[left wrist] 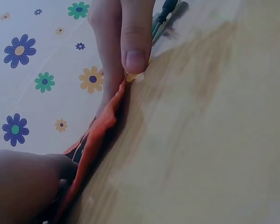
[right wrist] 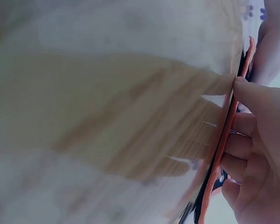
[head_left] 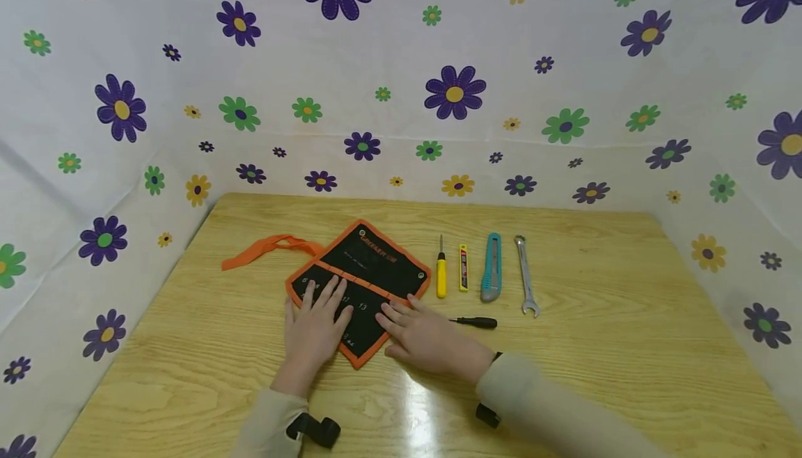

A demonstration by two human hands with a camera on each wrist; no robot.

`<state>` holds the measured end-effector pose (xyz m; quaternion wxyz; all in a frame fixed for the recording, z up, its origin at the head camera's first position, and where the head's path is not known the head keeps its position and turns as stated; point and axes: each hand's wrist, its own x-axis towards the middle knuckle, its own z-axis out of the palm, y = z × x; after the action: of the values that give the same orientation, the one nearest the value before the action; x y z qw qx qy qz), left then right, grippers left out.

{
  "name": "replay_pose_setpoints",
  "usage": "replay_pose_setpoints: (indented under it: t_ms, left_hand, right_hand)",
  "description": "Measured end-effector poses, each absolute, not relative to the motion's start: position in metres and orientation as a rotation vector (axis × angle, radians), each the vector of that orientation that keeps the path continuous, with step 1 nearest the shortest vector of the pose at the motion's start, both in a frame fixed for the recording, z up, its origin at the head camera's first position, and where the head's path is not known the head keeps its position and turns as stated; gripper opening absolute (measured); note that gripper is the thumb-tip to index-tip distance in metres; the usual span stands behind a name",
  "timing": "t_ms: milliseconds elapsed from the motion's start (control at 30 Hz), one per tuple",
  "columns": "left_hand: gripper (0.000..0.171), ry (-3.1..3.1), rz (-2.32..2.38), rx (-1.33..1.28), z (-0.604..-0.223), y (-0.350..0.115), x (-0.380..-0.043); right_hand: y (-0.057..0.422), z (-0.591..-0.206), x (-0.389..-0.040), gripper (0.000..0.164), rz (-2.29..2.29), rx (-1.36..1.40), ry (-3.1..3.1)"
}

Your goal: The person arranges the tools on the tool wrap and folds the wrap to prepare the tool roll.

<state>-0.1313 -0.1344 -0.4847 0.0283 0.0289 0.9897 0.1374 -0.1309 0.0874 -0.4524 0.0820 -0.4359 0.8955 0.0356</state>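
A black tool pouch with orange edging lies spread at an angle on the table, its numbered pockets toward the person. The left hand rests on its lower left part with fingers spread and fairly straight. On the lower right edge lies the right hand, fingertips on the fabric; the right wrist view shows its thumb and fingers along the orange edge. Just beyond the right hand is a black-handled screwdriver, its shaft partly hidden. Neither hand appears to grip anything.
Right of the pouch stand in a row a yellow screwdriver, a narrow yellow case, a teal utility knife and a combination wrench. An orange strap trails left from the pouch. Flower-patterned cloth surrounds the wooden table.
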Motion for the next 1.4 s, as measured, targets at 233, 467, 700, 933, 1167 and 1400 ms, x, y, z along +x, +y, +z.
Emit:
replay_pose_setpoints:
  t_ms: [233,467,700,933,1167,1400]
  left_hand:
    - [0.056,3.049,0.405,0.067,-0.481,-0.136,-0.137]
    - [0.054,3.057,0.37,0.092,-0.478,-0.138,-0.141]
    - [0.052,3.074,0.315,0.145,-0.475,-0.139,-0.146]
    - [0.052,3.083,0.246,0.222,-0.473,-0.142,-0.156]
    - [0.053,3.064,0.197,0.288,-0.472,-0.145,-0.167]
    - [0.054,3.046,0.195,0.373,-0.469,-0.149,-0.174]
  right_hand:
    - [0.078,-0.454,-0.124,0.059,0.043,-1.331,2.645]
    - [0.071,-0.453,-0.12,0.059,0.053,-1.337,2.636]
    - [0.063,-0.454,-0.119,0.061,-0.053,-1.358,2.536]
    - [0.055,-0.453,-0.118,0.061,-0.061,-1.433,2.501]
    - [0.047,-0.449,-0.119,0.062,-0.11,-1.405,2.444]
    - [0.042,-0.451,-0.122,0.06,-0.2,-1.371,2.378]
